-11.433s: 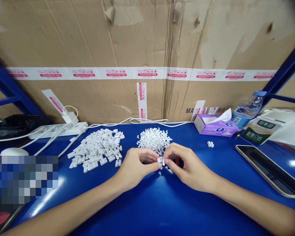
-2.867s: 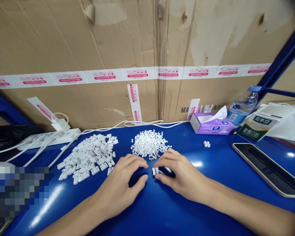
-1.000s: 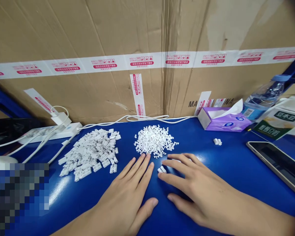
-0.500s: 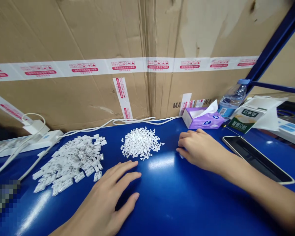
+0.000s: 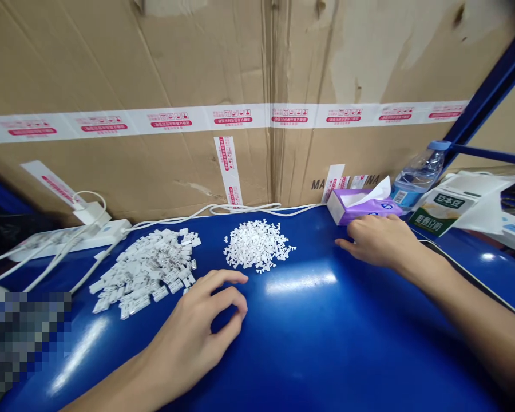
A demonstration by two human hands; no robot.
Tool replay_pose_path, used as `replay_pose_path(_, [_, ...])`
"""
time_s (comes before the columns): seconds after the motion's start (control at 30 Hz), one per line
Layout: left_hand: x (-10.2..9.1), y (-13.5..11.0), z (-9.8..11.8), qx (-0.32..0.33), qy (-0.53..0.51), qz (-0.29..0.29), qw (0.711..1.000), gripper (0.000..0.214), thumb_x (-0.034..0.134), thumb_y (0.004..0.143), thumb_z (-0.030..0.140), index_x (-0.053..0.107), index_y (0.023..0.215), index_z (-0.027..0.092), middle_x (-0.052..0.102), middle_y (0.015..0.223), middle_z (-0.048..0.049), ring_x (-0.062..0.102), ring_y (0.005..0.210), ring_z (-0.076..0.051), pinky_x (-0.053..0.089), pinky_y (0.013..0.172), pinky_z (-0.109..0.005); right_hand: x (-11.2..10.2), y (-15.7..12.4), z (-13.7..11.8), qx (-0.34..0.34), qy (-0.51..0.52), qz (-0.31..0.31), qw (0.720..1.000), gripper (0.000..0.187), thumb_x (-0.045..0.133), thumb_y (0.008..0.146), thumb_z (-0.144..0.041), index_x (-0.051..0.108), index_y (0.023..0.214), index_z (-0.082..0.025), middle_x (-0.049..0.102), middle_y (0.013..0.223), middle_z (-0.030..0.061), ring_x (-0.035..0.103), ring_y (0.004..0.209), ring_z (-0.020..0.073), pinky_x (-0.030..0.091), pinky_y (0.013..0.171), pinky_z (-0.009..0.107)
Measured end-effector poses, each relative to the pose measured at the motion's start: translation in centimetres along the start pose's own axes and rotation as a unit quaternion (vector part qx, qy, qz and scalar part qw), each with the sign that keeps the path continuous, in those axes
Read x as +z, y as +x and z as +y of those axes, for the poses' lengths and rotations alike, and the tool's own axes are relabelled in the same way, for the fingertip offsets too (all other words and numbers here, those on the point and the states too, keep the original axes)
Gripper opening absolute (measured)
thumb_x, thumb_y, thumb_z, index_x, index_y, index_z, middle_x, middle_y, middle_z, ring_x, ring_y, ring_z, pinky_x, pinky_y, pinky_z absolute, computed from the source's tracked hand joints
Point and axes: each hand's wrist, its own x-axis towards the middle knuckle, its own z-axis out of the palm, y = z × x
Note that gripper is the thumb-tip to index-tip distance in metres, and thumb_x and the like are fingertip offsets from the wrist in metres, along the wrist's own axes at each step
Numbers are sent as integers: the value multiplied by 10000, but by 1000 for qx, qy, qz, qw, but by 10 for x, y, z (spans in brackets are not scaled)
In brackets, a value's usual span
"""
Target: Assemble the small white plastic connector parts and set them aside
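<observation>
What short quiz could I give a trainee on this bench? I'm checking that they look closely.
1. True or false: the right hand lies beside the purple tissue pack.
2. The left hand is: A gripping a cable; B empty, fingers curled; C on a phone.
3. How many piles of white parts lie on the blue table?
Key: 1 true; 2 B; 3 two: larger clips, small pieces.

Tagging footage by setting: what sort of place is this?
Likely a small-parts assembly bench in a storeroom: heaps of white clips and smaller white bits on a blue table, taped cardboard boxes behind.
</observation>
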Motion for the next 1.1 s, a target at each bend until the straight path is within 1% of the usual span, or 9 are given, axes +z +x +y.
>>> replay_pose_path(0.13, [-1,1,-2,-5,-12,8,1000,217,491,936,187,652,795,220,645,1234,-68,653,1063,-242,552,910,-413,-3,2,-11,17,-52,-29,998,375,548,951,-450,764,929,-144,738,967,188,707,898,354,499,737,458])
replay_pose_path(0.33, [-6,4,-4,-27,-37,2,999,169,501,969,225,601,834,220,644,1218,-67,645,1087,-238,530,924,-412,0,-3,-44,-92,31,59,993,322,543,964,-394,743,1079,-170,688,1050,143,638,993,308,490,843,451])
replay_pose_path(0.5, [-10,7,-9,-29,-54,0,998,157,498,1008,247,570,870,223,656,1205,-51,639,1102,-219,515,938,-390,-3,-18,-72,-203,214,89,951,269,598,958,-339,722,1146,-192,656,1140,128,589,1035,273,502,896,460])
replay_pose_path(0.67, [-16,13,-15,-19,-25,-19,999,117,512,987,232,620,943,227,693,1097,-47,659,1019,-218,533,892,-372,-4,-29,-90,-251,327,86,907,258,607,951,-298,708,1165,-198,648,1186,125,586,1110,264,522,955,468])
replay_pose_path(0.77, [-34,16,-28,7,56,-39,998,184,524,962,249,665,1080,240,698,1097,-59,659,1007,-241,531,875,-384,-1,-32,-94,-267,346,81,896,282,603,950,-280,693,1204,-199,632,1272,129,560,1221,272,493,1043,496])
replay_pose_path(0.87, [-64,18,-51,-1,136,-47,990,210,550,950,317,698,1080,248,707,1094,-65,665,998,-268,515,883,-403,3,-33,-95,-275,343,73,895,301,590,955,-277,686,1229,-198,616,1329,134,522,1306,282,470,1090,511])
replay_pose_path(0.93, [-84,16,-69,-21,149,-77,986,236,566,942,357,716,1093,256,723,1087,-59,672,967,-260,519,834,-366,5,-32,-95,-277,338,66,897,304,580,962,-290,689,1227,-191,609,1347,140,509,1331,288,467,1101,513])
replay_pose_path(1.0, [-97,15,-82,-47,149,-117,981,238,581,930,375,739,1063,255,741,999,-55,674,851,-236,507,744,-329,6,-32,-96,-278,334,61,899,299,574,965,-300,695,1214,-185,609,1351,145,505,1341,292,462,1109,518])
replay_pose_path(1.1, [-103,12,-90,-78,134,-177,972,211,615,901,357,762,1010,252,742,914,-49,661,766,-208,473,674,-295,7,-33,-98,-276,328,55,902,287,573,965,-302,703,1190,-180,617,1344,149,503,1345,298,450,1121,528])
